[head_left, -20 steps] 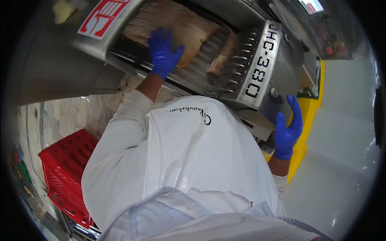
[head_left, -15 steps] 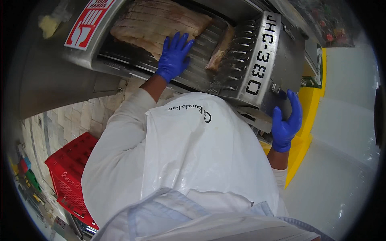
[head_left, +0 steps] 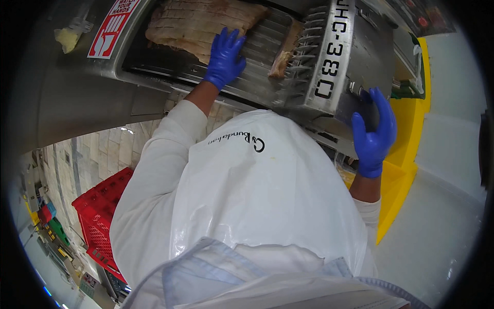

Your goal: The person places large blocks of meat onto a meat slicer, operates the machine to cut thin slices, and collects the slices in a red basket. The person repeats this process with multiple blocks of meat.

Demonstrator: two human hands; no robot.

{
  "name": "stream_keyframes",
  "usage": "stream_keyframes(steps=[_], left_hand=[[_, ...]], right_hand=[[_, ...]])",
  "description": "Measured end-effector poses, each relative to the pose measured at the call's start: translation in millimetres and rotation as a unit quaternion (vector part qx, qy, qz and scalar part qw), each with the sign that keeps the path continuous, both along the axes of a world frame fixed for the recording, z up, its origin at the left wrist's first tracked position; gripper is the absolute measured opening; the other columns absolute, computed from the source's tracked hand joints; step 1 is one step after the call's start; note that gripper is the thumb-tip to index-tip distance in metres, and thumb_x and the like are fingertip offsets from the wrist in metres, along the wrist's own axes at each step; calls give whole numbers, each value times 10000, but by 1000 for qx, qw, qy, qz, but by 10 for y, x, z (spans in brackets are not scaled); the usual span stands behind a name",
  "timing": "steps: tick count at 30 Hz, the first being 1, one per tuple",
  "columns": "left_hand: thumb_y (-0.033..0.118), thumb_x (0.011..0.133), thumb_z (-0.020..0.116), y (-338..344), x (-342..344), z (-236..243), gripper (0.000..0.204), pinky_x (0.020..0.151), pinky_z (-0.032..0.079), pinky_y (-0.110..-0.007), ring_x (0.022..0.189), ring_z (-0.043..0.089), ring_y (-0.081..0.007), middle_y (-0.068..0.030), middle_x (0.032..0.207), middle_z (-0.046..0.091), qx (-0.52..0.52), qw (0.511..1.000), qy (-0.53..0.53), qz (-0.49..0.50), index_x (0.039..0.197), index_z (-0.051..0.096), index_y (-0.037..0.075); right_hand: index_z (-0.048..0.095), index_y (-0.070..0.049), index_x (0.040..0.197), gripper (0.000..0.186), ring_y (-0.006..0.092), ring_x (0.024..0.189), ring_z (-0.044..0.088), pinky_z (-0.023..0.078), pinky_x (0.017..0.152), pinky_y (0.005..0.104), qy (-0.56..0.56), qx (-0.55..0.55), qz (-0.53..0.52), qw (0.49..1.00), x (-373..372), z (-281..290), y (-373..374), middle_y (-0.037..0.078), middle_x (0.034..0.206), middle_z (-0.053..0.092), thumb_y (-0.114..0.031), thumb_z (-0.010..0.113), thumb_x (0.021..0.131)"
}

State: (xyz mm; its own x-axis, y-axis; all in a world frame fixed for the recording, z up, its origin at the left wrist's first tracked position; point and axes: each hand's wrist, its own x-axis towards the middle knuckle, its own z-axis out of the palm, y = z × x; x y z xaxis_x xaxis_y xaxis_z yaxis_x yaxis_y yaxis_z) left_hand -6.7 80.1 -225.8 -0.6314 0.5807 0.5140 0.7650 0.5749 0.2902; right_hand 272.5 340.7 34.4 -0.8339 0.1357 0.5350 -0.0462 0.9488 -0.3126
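A wide slab of raw meat with scored lines lies on the metal bed of a slicing machine. My left hand, in a blue glove, rests at the slab's near right edge with its fingers spread. A narrow strip of meat sits farther right, against a row of curved metal tines. My right hand, also gloved in blue, is at the machine's right end by its metal cover. Its thumb and fingers are apart and nothing shows between them.
Against the machine's right end is a yellow frame. On the tiled floor at the lower left stands a red plastic crate. A red and white hand-warning sticker is on the machine's left rim, near a pale yellow lump.
The view has shifted a little, moving the whole scene in the picture. Both hands keep nearly the same places on and beside the machine, and the slab looks unmoved on its bed.
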Motion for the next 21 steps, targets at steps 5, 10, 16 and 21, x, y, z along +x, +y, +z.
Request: stream_keyframes(steps=[5, 10, 16, 21], left_hand=[[285, 810, 799, 334, 336, -134, 767, 1121, 433, -497, 1357, 510, -388, -177, 1498, 518, 37, 981, -162, -104, 1497, 492, 133], [328, 806, 814, 610, 551, -50, 764, 1092, 461, -479, 1331, 536, -372, -189, 1472, 537, -41, 982, -173, -57, 1471, 507, 110], [336, 787, 819, 557, 258, -443, 790, 1033, 506, -464, 1215, 619, -388, -200, 1381, 613, -17, 995, -92, 29, 1467, 489, 102], [326, 835, 770, 727, 288, -112, 677, 966, 533, -493, 1132, 668, -403, -229, 1270, 672, -9, 975, -220, 34, 1409, 511, 78]], right_hand=[[640, 8, 1329, 587, 293, 1040, 715, 531, 949, 379, -11, -40, 4, 999, 23, 20, -22, 166, 1152, 732, -111, 827, 786], [647, -10, 1334, 595, 281, 1042, 717, 541, 936, 370, -14, -55, 4, 998, 47, -17, 15, 157, 1138, 737, -103, 840, 779], [659, -29, 1324, 593, 284, 1025, 718, 546, 924, 375, 11, -68, 19, 997, 4, -39, 28, 142, 1102, 748, -118, 856, 772], [669, -31, 1298, 570, 308, 1001, 714, 548, 909, 381, 20, -44, 30, 998, 44, -33, 95, 145, 1081, 747, -139, 860, 771]])
